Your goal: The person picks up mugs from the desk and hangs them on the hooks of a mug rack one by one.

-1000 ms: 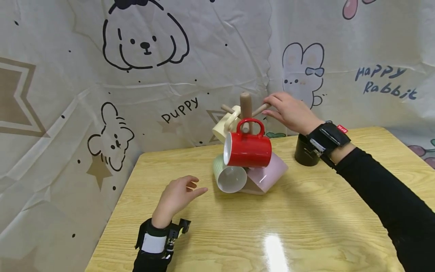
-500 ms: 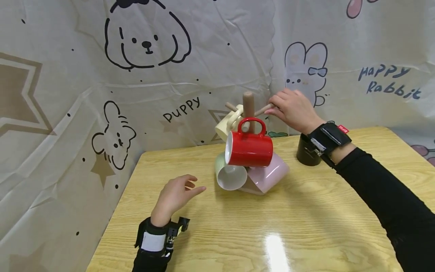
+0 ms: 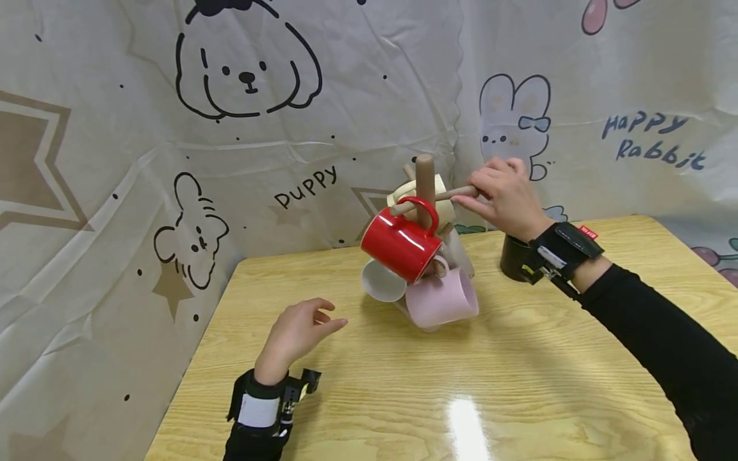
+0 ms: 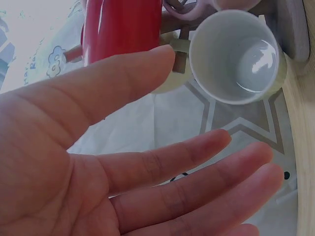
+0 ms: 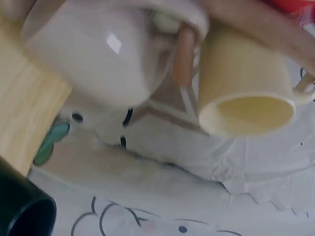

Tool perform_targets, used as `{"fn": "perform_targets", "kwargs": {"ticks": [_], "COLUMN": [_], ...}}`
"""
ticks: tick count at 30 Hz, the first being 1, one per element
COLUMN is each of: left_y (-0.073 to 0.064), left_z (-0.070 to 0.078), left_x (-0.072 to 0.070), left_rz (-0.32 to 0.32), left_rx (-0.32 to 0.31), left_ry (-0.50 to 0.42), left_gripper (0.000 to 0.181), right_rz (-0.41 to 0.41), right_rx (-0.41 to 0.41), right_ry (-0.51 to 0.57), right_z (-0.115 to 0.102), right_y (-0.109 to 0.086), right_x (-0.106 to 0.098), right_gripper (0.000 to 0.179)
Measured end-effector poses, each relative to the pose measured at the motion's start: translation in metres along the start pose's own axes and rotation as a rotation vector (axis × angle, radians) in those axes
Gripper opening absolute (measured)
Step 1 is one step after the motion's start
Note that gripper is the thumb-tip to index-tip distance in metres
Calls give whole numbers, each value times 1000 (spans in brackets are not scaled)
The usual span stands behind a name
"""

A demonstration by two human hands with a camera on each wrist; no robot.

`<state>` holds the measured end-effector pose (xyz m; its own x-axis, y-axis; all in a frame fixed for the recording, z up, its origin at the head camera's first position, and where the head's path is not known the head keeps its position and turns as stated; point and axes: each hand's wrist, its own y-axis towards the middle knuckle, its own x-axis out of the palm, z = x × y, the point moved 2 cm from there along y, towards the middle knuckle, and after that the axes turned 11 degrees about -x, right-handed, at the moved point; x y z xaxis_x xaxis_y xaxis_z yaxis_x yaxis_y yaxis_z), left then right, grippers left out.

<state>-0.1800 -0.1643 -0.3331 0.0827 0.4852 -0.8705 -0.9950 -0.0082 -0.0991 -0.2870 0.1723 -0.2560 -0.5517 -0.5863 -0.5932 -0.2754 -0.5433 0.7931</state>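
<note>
A wooden mug tree (image 3: 425,176) stands on the table, hung with several mugs. My right hand (image 3: 507,197) pinches the end of one of its pegs (image 3: 458,193). In front hangs a red mug (image 3: 398,248), tilted, its handle over a peg. Below it are a pink mug (image 3: 444,301) and a pale green mug (image 4: 236,56) whose white inside faces the left wrist camera. A cream mug (image 5: 246,78) and a whitish mug (image 5: 108,54) hang at the back. My left hand (image 3: 296,336) hovers left of the tree, fingers extended and holding nothing.
A black cup (image 3: 515,259) stands on the wooden table (image 3: 346,397) at the right, partly behind my right wrist. A white cloth (image 3: 277,153) printed with cartoon animals hangs along the back and left.
The mug tree has turned with my right hand on its peg: the red and green mugs shift left, the cream mug right, and the whitish mug has come into sight. My left hand stays put.
</note>
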Motion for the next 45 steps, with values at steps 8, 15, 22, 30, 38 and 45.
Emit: {"fn": "perform_targets", "kwargs": {"ticks": [8, 15, 22, 30, 38, 45], "left_y": [-1, -1, -1, -2, -2, -1], "left_z": [-1, 0, -1, 0, 0, 1], "left_x": [-2, -2, -1, -1, -3, -1], "left_rz": [-6, -1, 8, 10, 6, 5], "left_rx": [0, 10, 17, 14, 19, 24], "left_ry": [4, 9, 11, 1, 0, 6], "left_gripper": [45, 45, 44, 44, 45, 46], "right_rz": [199, 386, 500, 547, 501, 308], "right_rx": [109, 196, 220, 140, 80, -25], "right_ry": [74, -26, -111, -259, -282, -52], "right_z": [-20, -47, -66, -83, -84, -71], "right_y": [-2, 2, 9, 19, 23, 16], "right_x": [10, 18, 30, 40, 43, 23], "right_gripper": [37, 39, 38, 28, 28, 38]}}
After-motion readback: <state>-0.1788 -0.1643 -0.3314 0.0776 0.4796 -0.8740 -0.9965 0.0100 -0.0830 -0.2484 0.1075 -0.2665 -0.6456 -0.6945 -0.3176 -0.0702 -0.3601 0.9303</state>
